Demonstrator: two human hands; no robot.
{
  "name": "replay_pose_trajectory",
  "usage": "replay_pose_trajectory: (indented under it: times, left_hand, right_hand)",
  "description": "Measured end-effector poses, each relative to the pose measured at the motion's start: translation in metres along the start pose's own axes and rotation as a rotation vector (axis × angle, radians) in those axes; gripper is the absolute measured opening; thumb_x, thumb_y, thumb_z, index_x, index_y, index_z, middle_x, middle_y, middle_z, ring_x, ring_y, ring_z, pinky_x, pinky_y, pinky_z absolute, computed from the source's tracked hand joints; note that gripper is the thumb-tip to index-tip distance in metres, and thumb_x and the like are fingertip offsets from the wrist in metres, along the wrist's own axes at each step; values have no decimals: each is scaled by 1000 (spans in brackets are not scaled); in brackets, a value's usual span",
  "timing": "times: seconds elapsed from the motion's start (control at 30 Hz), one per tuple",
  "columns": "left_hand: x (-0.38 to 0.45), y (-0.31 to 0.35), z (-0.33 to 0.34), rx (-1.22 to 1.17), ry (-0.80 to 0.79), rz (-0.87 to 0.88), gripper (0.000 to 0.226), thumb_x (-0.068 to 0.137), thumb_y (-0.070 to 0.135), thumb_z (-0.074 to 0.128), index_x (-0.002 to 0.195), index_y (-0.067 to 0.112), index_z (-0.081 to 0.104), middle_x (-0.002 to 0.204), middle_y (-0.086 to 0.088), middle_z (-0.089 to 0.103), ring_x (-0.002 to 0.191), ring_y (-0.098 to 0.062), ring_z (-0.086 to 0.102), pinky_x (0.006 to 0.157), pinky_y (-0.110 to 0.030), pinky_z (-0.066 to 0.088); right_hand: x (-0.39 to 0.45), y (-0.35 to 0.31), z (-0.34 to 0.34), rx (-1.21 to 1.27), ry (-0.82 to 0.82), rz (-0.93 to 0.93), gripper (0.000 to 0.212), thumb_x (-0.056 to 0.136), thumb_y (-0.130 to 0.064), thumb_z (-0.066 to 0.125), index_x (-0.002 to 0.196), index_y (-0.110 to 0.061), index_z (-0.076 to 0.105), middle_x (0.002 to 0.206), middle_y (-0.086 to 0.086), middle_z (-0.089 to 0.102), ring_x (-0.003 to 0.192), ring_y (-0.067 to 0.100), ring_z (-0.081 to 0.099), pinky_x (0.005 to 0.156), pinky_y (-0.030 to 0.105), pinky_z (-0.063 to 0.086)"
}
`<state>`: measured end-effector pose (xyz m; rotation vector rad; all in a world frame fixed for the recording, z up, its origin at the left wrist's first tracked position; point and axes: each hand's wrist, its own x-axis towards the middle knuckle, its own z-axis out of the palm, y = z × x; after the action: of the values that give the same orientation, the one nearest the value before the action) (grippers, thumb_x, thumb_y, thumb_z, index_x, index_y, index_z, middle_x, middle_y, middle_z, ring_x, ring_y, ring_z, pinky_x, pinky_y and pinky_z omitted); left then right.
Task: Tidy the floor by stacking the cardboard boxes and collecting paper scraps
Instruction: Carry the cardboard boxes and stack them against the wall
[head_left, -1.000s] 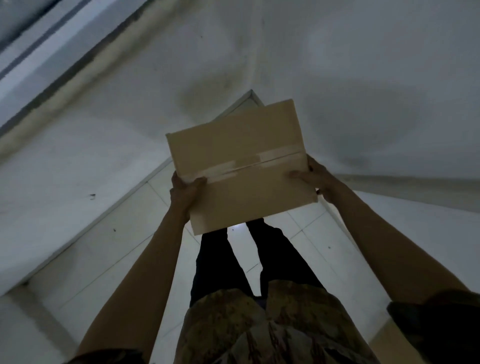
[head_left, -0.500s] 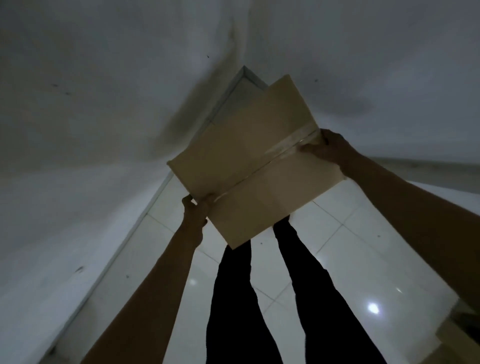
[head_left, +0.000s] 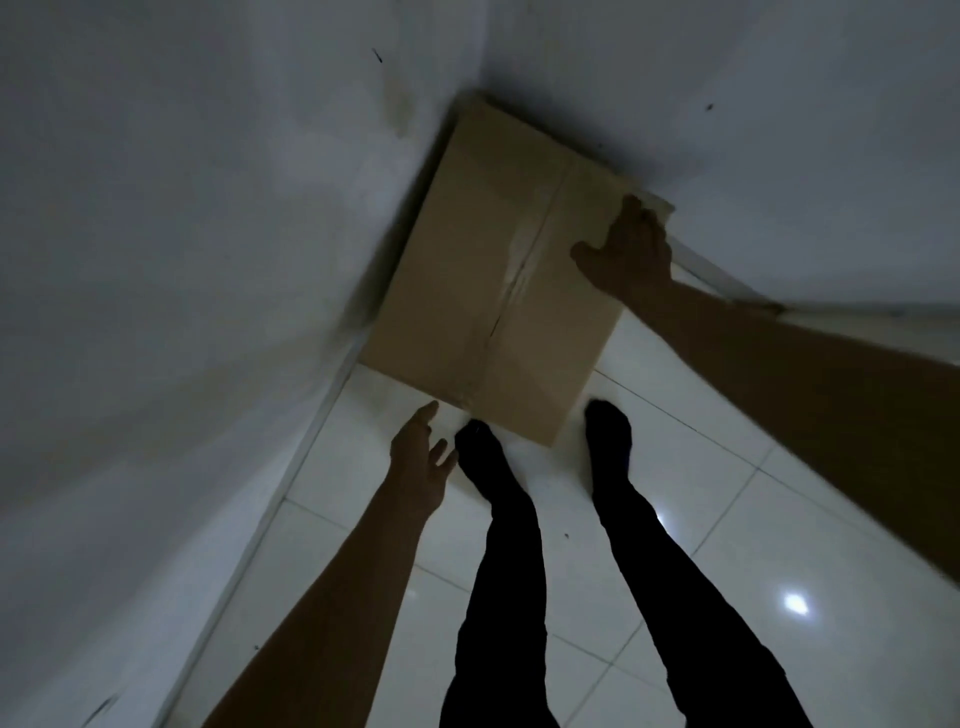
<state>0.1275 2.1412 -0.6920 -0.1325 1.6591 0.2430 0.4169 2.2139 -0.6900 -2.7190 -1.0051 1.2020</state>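
Note:
A brown cardboard box (head_left: 483, 291) with a taped centre seam sits in the room's corner, pushed against both walls. My right hand (head_left: 626, 249) rests on its top right edge, fingers spread over the cardboard. My left hand (head_left: 421, 454) hovers just off the box's near left corner, fingers apart and holding nothing. No paper scraps are visible in the dim light.
White walls (head_left: 182, 260) meet in the corner behind the box. Glossy white floor tiles (head_left: 727, 519) spread to the right and toward me. My legs in dark trousers (head_left: 509, 571) stand right in front of the box, feet almost touching it.
The box went from being held up in both hands down into the corner. My left hand has let go and pulled back; my right hand stays on the box.

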Motion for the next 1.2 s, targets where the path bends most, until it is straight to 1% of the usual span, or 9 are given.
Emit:
replay_pose_trajectory:
  times: [0.13, 0.27, 0.37, 0.53, 0.67, 0.83, 0.97, 1.07, 1.2]
  left_hand:
    - [10, 20, -1, 3, 16, -3, 49, 90, 28, 67, 135, 19, 48, 147, -11, 39, 130, -35, 44, 102, -49, 45]
    - [8, 37, -4, 83, -20, 22, 52, 91, 30, 67, 138, 21, 47, 147, -7, 40, 128, -33, 46, 100, -49, 46]
    - [13, 62, -4, 144, -105, 36, 55, 87, 32, 69, 138, 27, 49, 145, -1, 44, 128, -30, 46, 102, -51, 43]
    - [12, 87, 19, 119, -154, 76, 55, 86, 36, 69, 137, 31, 50, 141, 0, 49, 125, -30, 48, 101, -53, 42]
    - [10, 119, 33, 122, -163, 138, 49, 85, 37, 66, 132, 26, 57, 135, -5, 53, 118, -35, 52, 102, -47, 44]
    - [2, 112, 29, 290, -147, 149, 49, 91, 34, 64, 135, 21, 48, 140, -7, 46, 123, -30, 50, 103, -50, 41]
    - [-30, 81, 32, 297, -126, 146, 39, 91, 30, 66, 126, 20, 50, 134, -9, 48, 121, -26, 51, 98, -47, 46]
    - [-71, 52, 29, 321, -124, 146, 43, 94, 26, 64, 134, 12, 52, 130, -9, 53, 121, -26, 53, 100, -45, 48]
    - [-144, 11, 20, 298, -137, 110, 33, 100, 22, 55, 127, 5, 57, 120, -11, 63, 114, -27, 59, 98, -43, 48]
  right_hand:
    - [-30, 26, 35, 269, 58, 324, 88, 90, -34, 64, 151, 4, 13, 155, 18, 23, 145, 33, 21, 114, 39, 22]
    - [-50, 50, 53, 546, -133, 572, 74, 95, -25, 59, 150, 4, 18, 145, 20, 36, 129, 33, 43, 102, 35, 37]
    - [-54, 41, 63, 701, -211, 609, 48, 95, -21, 59, 134, -1, 39, 119, 12, 46, 87, 20, 50, 77, 28, 42]
    - [-33, 19, 53, 834, -195, 553, 54, 93, -20, 63, 140, -4, 42, 115, 8, 50, 93, 20, 52, 75, 26, 44]
    - [-20, 6, 35, 943, -215, 548, 16, 96, -19, 55, 111, -12, 52, 89, -2, 52, 72, 10, 49, 56, 20, 42]
    - [-20, 20, 17, 878, -166, 498, 45, 91, -23, 62, 131, -6, 52, 95, 1, 53, 84, 14, 49, 83, 28, 44]
    - [-50, 27, 0, 804, -196, 417, 43, 90, -22, 68, 124, 3, 59, 102, 7, 54, 91, 19, 52, 105, 45, 47]
    - [-93, 27, -27, 768, -260, 403, 45, 96, -16, 62, 128, 15, 55, 98, 17, 58, 92, 23, 47, 105, 45, 46]
    - [-171, 37, -74, 826, -345, 436, 43, 98, -12, 58, 130, 16, 52, 85, 12, 55, 78, 24, 53, 77, 35, 46]
